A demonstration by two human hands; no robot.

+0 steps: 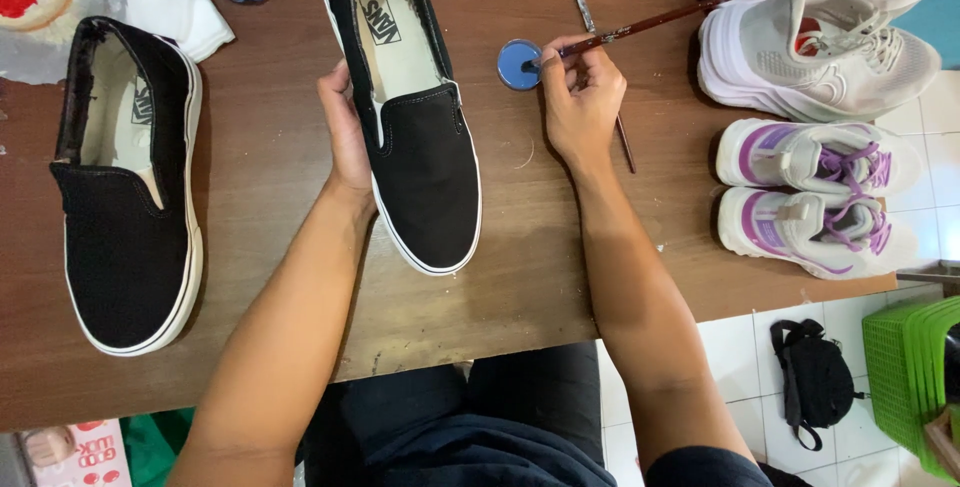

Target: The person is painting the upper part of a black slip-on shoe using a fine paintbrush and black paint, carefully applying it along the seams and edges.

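Head view: my left hand (345,132) grips the black slip-on shoe (415,117) mid-table (270,177); my right hand (580,97) pinches a paintbrush (670,15), tip in the small blue paint cap (518,64) near the far edge.

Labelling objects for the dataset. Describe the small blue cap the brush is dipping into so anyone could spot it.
On the brown wooden table, look just right of the black slip-on shoe that the left hand steadies. There, at the right hand brush tip, sits the small blue cap: the only round, blue, coin-like thing among the shoes.
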